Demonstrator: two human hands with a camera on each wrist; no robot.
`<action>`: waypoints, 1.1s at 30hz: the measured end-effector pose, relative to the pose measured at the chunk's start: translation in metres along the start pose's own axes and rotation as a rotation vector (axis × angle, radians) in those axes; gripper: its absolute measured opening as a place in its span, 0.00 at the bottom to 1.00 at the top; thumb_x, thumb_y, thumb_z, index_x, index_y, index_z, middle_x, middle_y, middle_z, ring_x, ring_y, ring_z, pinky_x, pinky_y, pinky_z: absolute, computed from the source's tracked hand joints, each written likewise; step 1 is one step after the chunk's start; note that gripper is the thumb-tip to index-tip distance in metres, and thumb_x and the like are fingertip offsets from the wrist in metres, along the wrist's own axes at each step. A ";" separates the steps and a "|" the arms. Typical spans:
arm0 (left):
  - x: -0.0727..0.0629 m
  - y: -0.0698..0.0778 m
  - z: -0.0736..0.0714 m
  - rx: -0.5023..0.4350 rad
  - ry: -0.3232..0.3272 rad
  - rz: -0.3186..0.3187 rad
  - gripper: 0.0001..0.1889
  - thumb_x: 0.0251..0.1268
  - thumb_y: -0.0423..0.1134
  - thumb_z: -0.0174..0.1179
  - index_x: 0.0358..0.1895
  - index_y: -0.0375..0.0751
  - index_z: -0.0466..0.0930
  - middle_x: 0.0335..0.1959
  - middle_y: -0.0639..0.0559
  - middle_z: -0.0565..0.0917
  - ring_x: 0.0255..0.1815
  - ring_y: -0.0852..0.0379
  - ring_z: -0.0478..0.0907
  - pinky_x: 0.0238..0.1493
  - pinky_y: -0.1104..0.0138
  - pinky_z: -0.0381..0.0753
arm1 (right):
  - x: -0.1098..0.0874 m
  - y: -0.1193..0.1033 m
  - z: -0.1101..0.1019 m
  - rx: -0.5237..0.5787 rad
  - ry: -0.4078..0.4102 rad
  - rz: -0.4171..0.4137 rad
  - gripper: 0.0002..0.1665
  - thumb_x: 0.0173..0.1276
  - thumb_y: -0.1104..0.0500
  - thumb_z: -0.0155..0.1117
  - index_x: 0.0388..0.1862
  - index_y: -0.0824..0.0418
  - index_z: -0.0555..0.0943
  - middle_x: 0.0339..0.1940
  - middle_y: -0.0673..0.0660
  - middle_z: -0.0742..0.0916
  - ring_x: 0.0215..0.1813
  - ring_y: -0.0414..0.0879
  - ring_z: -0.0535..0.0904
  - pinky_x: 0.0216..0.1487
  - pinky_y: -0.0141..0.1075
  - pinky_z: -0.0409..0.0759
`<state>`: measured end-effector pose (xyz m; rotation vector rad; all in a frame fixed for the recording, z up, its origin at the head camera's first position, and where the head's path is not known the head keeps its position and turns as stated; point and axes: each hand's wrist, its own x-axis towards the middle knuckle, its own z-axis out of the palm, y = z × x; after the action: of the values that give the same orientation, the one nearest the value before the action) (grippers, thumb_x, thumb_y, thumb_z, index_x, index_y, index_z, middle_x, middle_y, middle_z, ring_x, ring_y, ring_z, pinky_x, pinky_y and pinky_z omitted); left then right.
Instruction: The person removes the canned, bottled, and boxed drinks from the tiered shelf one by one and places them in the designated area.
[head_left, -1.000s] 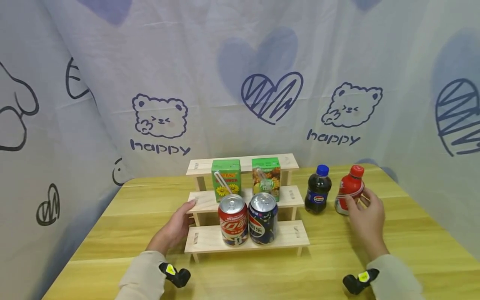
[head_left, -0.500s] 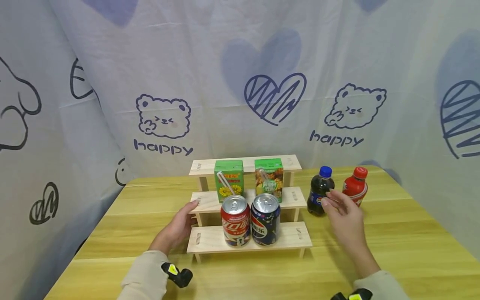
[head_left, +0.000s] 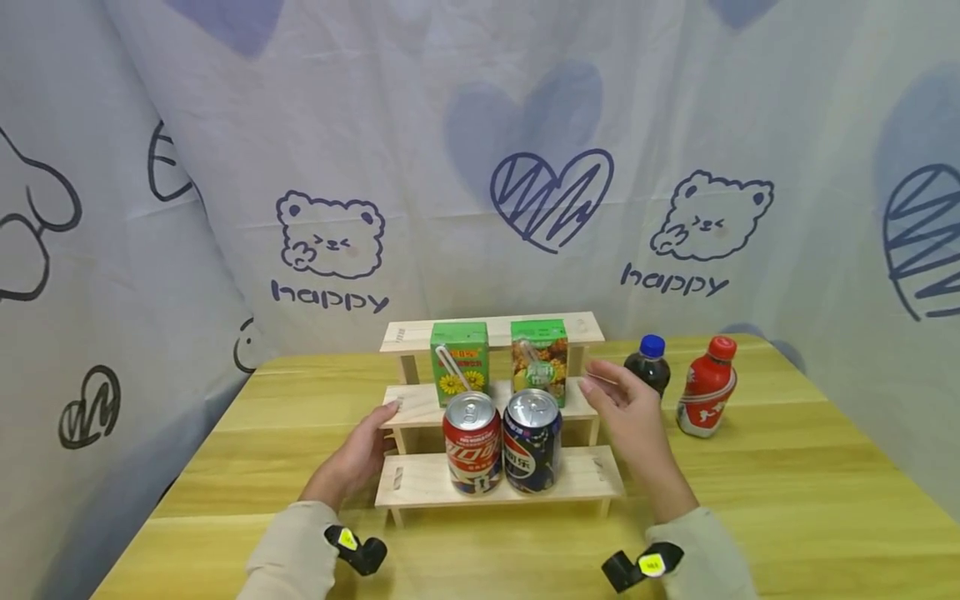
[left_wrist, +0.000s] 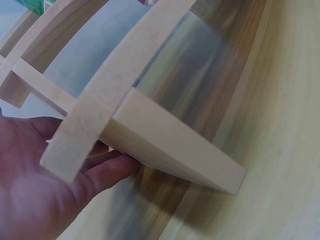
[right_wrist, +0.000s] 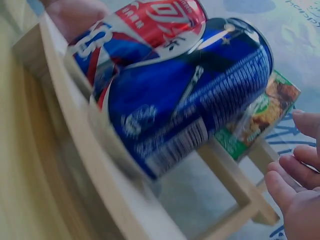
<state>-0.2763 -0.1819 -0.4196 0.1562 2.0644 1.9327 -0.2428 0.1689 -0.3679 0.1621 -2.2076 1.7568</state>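
Head view: left hand (head_left: 360,454) grips shelf (head_left: 420,481), right hand (head_left: 632,421) nearby

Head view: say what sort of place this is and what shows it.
Probably a staged tabletop booth: pale cloth printed with cartoon drawings hangs behind and along both sides of a wood-grain table, which bears a small tiered wooden rack.

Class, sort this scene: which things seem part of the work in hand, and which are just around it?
Probably part of the work:
wooden stand, held by the left hand
red can
dark blue can
flower carton
fruit carton
blue-capped bottle
red bottle

Just around it:
patterned curtain
wooden table
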 end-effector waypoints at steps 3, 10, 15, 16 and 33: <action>-0.002 0.001 0.003 -0.022 0.018 -0.010 0.36 0.69 0.61 0.35 0.73 0.44 0.47 0.68 0.33 0.58 0.67 0.33 0.58 0.64 0.45 0.63 | 0.002 -0.002 0.007 0.037 -0.027 0.020 0.30 0.67 0.50 0.61 0.63 0.63 0.71 0.62 0.59 0.77 0.62 0.50 0.74 0.55 0.24 0.73; -0.003 0.000 0.005 -0.023 0.028 -0.018 0.35 0.69 0.60 0.35 0.73 0.44 0.47 0.68 0.34 0.57 0.68 0.33 0.57 0.65 0.43 0.61 | 0.006 -0.003 0.019 0.028 -0.060 0.050 0.31 0.66 0.50 0.62 0.64 0.63 0.71 0.64 0.60 0.75 0.63 0.51 0.73 0.59 0.32 0.73; -0.003 -0.002 0.005 -0.040 0.012 -0.008 0.35 0.69 0.59 0.33 0.72 0.42 0.46 0.67 0.32 0.58 0.67 0.33 0.58 0.63 0.45 0.63 | 0.009 -0.003 0.023 0.025 -0.041 0.048 0.33 0.65 0.47 0.62 0.65 0.62 0.70 0.65 0.59 0.74 0.64 0.51 0.72 0.62 0.37 0.71; -0.002 -0.002 0.005 -0.042 0.008 -0.007 0.35 0.69 0.58 0.33 0.72 0.42 0.46 0.67 0.31 0.58 0.67 0.33 0.58 0.63 0.46 0.63 | 0.010 -0.004 0.024 0.026 -0.039 0.051 0.33 0.65 0.47 0.62 0.65 0.62 0.70 0.64 0.59 0.75 0.64 0.51 0.72 0.63 0.38 0.71; -0.001 0.002 0.002 -0.016 0.023 -0.016 0.35 0.69 0.61 0.35 0.73 0.45 0.46 0.69 0.34 0.57 0.68 0.34 0.58 0.66 0.44 0.60 | 0.026 -0.014 0.031 -0.018 -0.065 0.085 0.35 0.65 0.44 0.61 0.66 0.60 0.69 0.61 0.61 0.78 0.61 0.52 0.73 0.64 0.44 0.70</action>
<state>-0.2753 -0.1797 -0.4180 0.1143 2.0578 1.9506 -0.2686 0.1388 -0.3526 0.1242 -2.3074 1.7994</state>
